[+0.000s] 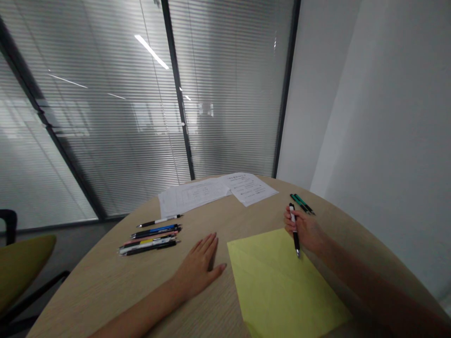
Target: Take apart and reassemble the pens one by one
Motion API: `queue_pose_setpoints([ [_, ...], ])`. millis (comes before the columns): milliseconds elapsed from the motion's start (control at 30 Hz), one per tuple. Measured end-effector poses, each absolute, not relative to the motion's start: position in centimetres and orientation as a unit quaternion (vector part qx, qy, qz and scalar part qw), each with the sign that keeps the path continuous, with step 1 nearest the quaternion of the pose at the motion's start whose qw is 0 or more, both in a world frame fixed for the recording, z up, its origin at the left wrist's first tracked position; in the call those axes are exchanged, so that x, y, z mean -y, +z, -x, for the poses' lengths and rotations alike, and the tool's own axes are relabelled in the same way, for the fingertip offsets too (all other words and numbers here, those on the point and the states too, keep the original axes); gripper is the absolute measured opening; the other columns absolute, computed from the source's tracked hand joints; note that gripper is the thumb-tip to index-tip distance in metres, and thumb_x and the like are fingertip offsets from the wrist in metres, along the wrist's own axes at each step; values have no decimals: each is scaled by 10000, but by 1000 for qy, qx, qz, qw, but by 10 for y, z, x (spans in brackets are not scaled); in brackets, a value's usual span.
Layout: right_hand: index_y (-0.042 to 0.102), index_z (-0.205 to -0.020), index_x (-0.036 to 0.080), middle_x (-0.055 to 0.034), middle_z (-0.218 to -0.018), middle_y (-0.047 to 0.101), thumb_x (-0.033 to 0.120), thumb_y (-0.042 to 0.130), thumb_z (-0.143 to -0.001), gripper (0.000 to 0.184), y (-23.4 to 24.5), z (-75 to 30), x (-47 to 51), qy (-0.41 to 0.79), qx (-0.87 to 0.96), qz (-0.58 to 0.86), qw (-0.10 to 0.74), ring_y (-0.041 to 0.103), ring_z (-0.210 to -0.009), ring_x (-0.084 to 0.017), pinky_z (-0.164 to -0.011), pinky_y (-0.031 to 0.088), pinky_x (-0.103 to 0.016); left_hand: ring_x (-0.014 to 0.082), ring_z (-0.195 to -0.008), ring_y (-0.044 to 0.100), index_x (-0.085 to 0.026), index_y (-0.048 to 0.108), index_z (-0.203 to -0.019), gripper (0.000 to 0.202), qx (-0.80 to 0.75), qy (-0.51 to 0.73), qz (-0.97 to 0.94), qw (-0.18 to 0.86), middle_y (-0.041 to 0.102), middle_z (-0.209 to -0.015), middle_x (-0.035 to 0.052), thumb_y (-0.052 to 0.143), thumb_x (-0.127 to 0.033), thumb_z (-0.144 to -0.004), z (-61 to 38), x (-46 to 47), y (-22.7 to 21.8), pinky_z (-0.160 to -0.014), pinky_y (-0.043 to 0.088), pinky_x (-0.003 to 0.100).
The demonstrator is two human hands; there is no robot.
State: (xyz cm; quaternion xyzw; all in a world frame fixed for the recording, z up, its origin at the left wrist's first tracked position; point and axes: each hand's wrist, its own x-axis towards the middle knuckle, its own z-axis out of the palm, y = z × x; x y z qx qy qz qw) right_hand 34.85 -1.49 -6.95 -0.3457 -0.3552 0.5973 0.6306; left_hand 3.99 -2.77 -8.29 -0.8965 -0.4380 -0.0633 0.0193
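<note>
My right hand (pixel 307 231) grips a black and white pen (pixel 295 234), its metal tip pointing down over the upper right part of a yellow sheet of paper (pixel 278 281). Whether the tip touches the sheet I cannot tell. Left of the sheet, my left hand (pixel 200 265) lies flat on the table, fingers stretched out and holding nothing. Beyond it to the left, several pens (pixel 151 241) in blue, yellow, white and black lie side by side. A white and black pen (pixel 160 220) rests apart, just behind them. Two green pens (pixel 302 204) lie beyond my right hand.
Printed white sheets (pixel 193 193) lie at the far edge of the round wooden table (pixel 211 218). Behind it stands a glass partition with blinds (pixel 232 94), with a white wall (pixel 380 141) to the right. A green chair (pixel 26 267) is at the left.
</note>
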Motion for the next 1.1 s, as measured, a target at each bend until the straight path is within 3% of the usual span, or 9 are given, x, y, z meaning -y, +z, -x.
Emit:
queue_pose_setpoints([
  [67,428,-585,192,70,-443,318,241,505,-650,112,-67,-350,16,626,329,321,631,237,-322,-42,-305,198,-154,234,-1214,282,-85,330,-1260,626,438,-61,897,28,283,-1332,164,330,-500,-791,-40,28,-84,-976,270,388],
  [233,295,-448,203,88,-380,180,477,365,-756,418,-65,-353,21,659,311,318,606,101,-309,-50,-297,132,-176,244,-1207,295,-60,333,-1255,649,440,-59,895,26,295,-1324,178,318,-513,-791,-42,28,-83,-971,277,396],
  [367,218,-415,209,91,-360,136,519,334,-762,480,-67,-353,23,669,315,317,594,68,-317,-55,-302,132,-184,252,-1214,278,-32,324,-1257,664,440,-52,896,24,286,-1325,190,310,-509,-796,-43,28,-81,-979,262,403],
  [567,396,-496,186,82,-406,202,462,337,-771,394,-63,-356,21,697,279,300,589,130,-317,-51,-298,158,-168,249,-1215,275,-48,314,-1265,660,441,-50,896,23,279,-1332,178,314,-510,-794,-43,28,-82,-981,260,398],
  [833,438,-620,181,7,-517,428,124,397,-674,89,-56,-414,0,660,349,389,539,367,-387,-78,-343,338,-175,255,-1217,272,-41,319,-1264,669,445,-48,894,19,274,-1333,175,311,-514,-791,-42,25,-84,-988,249,401],
  [1000,533,-763,176,9,-601,532,46,457,-597,225,-58,-451,-6,602,403,433,537,477,-465,-80,-426,412,-162,262,-1215,276,-39,335,-1259,680,445,-54,894,16,277,-1333,170,308,-529,-787,-42,26,-84,-993,248,390],
  [1100,555,-881,183,19,-682,589,74,539,-577,323,-65,-464,-8,527,446,490,532,521,-521,-78,-498,436,-158,258,-1218,268,-41,329,-1263,682,448,-51,892,16,275,-1334,168,309,-528,-786,-42,26,-84,-996,244,384],
])
